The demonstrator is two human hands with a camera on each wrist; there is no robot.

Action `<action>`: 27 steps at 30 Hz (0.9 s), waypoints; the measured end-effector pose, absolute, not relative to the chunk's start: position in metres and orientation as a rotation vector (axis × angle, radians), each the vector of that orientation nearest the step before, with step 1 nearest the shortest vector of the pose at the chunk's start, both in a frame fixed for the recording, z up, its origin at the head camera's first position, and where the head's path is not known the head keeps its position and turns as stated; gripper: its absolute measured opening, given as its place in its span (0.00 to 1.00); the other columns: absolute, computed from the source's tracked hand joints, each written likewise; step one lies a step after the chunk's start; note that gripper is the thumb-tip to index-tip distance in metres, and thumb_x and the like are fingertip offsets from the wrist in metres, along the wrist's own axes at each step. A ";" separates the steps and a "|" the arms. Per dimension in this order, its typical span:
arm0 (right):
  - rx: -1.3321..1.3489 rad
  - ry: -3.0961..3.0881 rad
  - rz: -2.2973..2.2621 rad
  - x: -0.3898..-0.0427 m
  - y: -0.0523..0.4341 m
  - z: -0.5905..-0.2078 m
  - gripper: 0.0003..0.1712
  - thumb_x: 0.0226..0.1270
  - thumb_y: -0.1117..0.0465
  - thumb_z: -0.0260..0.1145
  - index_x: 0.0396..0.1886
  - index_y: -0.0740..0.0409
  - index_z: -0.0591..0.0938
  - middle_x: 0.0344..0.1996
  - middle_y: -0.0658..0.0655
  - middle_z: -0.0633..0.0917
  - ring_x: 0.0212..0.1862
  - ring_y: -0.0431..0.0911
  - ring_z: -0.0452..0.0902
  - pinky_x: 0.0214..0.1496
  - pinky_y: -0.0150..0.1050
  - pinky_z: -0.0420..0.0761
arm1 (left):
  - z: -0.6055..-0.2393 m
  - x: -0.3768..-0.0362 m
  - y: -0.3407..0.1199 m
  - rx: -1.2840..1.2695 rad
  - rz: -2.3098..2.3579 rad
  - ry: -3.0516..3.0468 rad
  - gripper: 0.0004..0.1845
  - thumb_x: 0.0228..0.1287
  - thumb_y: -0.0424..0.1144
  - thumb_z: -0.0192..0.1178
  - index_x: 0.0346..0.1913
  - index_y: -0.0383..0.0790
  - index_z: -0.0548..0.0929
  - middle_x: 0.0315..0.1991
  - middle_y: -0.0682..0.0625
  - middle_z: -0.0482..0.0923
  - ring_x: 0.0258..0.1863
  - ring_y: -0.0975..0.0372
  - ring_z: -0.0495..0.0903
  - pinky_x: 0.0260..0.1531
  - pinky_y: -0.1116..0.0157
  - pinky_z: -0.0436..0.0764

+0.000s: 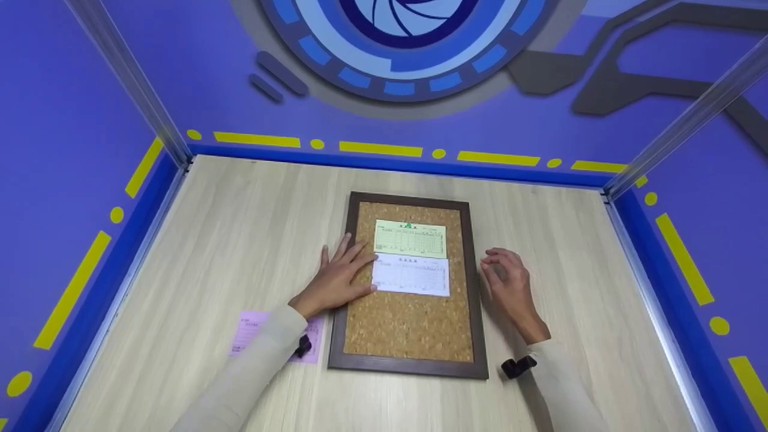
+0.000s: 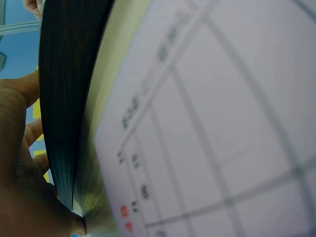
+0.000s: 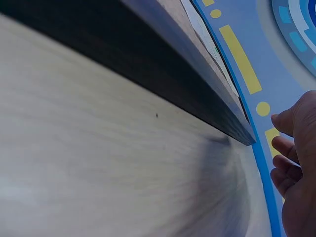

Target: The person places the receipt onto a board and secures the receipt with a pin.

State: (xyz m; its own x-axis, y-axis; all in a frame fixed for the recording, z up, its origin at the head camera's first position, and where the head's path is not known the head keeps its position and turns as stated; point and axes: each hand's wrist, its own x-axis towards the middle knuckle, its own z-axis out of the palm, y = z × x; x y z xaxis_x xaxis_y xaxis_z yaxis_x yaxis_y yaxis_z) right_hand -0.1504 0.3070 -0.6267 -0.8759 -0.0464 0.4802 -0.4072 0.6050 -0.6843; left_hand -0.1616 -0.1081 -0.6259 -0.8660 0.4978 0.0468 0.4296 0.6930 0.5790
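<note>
One cork board (image 1: 408,324), three paper slips: green (image 1: 410,238), white (image 1: 411,275), pink (image 1: 249,327).

A framed cork board (image 1: 408,327) lies flat near the middle of the table (image 1: 210,240), its long sides running away from the person. On the board's far half lie two slips of paper — the far slip (image 1: 410,238) directly behind the near slip (image 1: 411,275), their edges meeting. The left hand (image 1: 336,279) rests flat across the board's left frame edge, fingertips at the left ends of both slips. The right hand (image 1: 507,282) hovers just right of the board's right frame edge, over the table. A third slip (image 1: 252,327) lies on the table left of the board's near corner — partly under the left forearm.
</note>
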 end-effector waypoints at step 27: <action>0.365 -2.520 1.355 -0.159 0.272 -0.612 0.04 0.73 0.73 0.74 0.38 0.63 0.89 0.57 0.64 0.87 0.65 0.58 0.81 0.67 0.29 0.76 | -0.625 -0.161 -0.108 0.756 0.914 2.774 0.38 0.73 0.61 0.68 0.81 0.52 0.75 0.89 0.45 0.56 0.90 0.43 0.36 0.76 0.21 0.34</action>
State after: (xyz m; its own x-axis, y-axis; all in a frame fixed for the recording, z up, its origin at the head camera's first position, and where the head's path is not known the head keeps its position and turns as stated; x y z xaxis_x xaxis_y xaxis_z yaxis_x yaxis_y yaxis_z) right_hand -0.1587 0.2716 -0.6120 -0.9357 -0.0978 0.3390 -0.3367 0.5345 -0.7752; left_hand -0.1613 -0.1083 -0.6248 -0.8671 0.4968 0.0370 0.4216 0.6922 0.5858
